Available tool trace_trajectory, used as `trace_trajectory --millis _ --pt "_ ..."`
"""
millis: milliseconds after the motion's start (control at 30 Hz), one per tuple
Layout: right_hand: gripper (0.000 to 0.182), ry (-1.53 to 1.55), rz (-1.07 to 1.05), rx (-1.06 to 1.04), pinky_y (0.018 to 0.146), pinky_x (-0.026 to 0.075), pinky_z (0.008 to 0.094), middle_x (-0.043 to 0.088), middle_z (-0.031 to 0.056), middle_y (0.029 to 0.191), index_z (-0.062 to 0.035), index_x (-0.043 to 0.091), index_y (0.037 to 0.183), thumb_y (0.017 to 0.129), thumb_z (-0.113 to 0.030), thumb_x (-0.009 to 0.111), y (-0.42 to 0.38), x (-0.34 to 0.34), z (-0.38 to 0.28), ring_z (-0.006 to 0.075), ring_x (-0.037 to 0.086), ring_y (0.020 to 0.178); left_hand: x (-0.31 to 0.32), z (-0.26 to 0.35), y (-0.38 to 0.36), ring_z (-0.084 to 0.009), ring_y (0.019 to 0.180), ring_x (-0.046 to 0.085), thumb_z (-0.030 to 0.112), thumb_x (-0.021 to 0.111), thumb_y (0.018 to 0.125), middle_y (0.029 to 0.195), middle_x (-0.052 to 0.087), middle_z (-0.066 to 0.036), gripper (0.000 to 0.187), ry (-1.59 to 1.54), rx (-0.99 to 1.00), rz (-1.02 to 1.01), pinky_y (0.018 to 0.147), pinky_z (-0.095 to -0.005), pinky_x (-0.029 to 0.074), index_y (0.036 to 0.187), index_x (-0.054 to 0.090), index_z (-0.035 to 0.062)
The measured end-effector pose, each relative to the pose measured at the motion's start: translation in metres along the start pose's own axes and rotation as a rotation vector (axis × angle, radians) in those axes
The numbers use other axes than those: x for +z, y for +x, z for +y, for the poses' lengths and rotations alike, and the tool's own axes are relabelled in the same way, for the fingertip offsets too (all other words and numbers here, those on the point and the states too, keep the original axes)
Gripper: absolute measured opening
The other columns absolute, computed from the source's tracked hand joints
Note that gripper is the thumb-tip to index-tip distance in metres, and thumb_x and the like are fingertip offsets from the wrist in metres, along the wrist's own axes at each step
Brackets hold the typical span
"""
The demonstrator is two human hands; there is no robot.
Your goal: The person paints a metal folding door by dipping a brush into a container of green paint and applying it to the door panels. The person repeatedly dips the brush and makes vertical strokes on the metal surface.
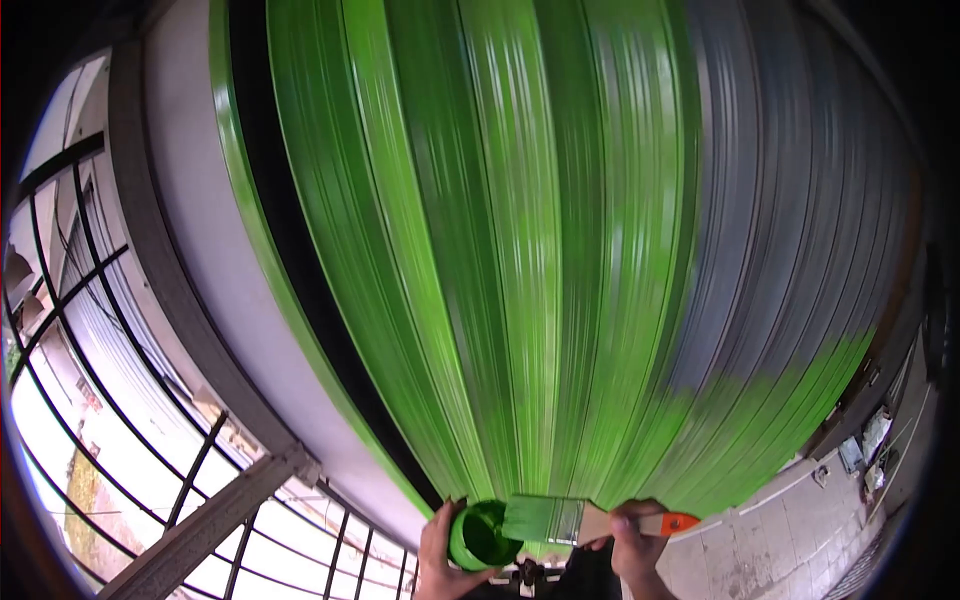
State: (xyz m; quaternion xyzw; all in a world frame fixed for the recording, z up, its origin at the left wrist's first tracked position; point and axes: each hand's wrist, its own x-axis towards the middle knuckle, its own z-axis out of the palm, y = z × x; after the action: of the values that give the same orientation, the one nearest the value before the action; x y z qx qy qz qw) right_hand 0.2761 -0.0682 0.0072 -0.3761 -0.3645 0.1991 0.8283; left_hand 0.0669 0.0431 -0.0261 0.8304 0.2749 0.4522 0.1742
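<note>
At the bottom of the head view, my left hand (440, 562) is wrapped round a green paint container (462, 540) with wet green paint inside. My right hand (632, 545) grips the handle of a wide flat paintbrush (592, 522), whose tip is orange. Its bristles (532, 518) are coated in green and lie level over the container's rim. Behind both hands rises a ribbed metal surface (520, 250), bright green on its left and along its lower part. The upper right stretch (790, 180) is bare grey.
To the left runs a pale wall (210, 200) beside a dark gap at the green edge. Black window bars (90, 270) and a beam (200, 520) fill the lower left. On the right, a tiled floor (750, 545) holds some small items (870, 440) near the wall.
</note>
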Motion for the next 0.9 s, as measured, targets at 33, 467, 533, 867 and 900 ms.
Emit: trace_trajectory --millis 33,467,533,867,900 --pt "0.019 0.017 0.002 -0.012 0.041 0.048 0.0307 0.056 0.0117 0.064 0.0028 0.054 0.079 0.079 -0.013 0.063 -0.001 -0.001 0.003 0.0218 0.058 0.047 0.005 0.005 0.001 -0.0317 0.104 0.055 0.027 0.089 0.047 0.118 0.052 -0.021 0.111 -0.073 -0.041 0.02 0.091 -0.0395 0.043 0.134 0.029 -0.0054" --pt "0.018 0.496 0.141 0.406 0.059 0.058 0.0352 0.063 0.0118 0.09 -0.0001 0.056 0.103 0.086 -0.006 0.054 -0.022 -0.018 0.036 0.0266 0.066 0.07 -0.011 0.019 0.008 -0.035 0.116 0.046 0.027 0.086 0.053 0.127 0.047 -0.02 0.105 -0.066 -0.05 0.031 0.097 -0.0428 0.039 0.136 0.028 -0.002" --pt "0.018 0.576 0.165 0.379 0.058 0.058 0.0355 0.062 0.011 0.091 -0.0001 0.056 0.103 0.085 -0.005 0.054 -0.017 -0.013 0.029 0.0271 0.066 0.07 -0.014 0.019 0.009 -0.0359 0.117 0.045 0.027 0.086 0.054 0.128 0.047 -0.019 0.105 -0.036 -0.01 0.025 0.097 -0.0437 0.038 0.136 0.028 -0.0015" --pt "0.025 0.06 -0.083 -0.003 0.038 0.051 0.0392 0.054 0.0136 0.064 0.001 0.049 0.076 0.076 -0.021 0.062 0.013 -0.006 -0.029 0.0272 0.056 0.044 -0.032 0.018 0.041 -0.0371 0.111 0.049 0.023 0.084 0.045 0.121 0.051 -0.021 0.102 0.131 0.182 0.05 0.094 -0.0466 0.037 0.129 0.036 -0.0069" --pt "0.029 0.029 -0.062 -0.016 0.038 0.05 0.0378 0.054 0.0119 0.058 0.0006 0.048 0.069 0.076 -0.024 0.063 0.016 0.003 -0.045 0.0241 0.055 0.044 -0.035 0.018 0.044 -0.0376 0.111 0.049 0.022 0.083 0.044 0.121 0.051 -0.021 0.101 0.155 0.208 0.052 0.094 -0.0472 0.036 0.129 0.036 -0.0071"
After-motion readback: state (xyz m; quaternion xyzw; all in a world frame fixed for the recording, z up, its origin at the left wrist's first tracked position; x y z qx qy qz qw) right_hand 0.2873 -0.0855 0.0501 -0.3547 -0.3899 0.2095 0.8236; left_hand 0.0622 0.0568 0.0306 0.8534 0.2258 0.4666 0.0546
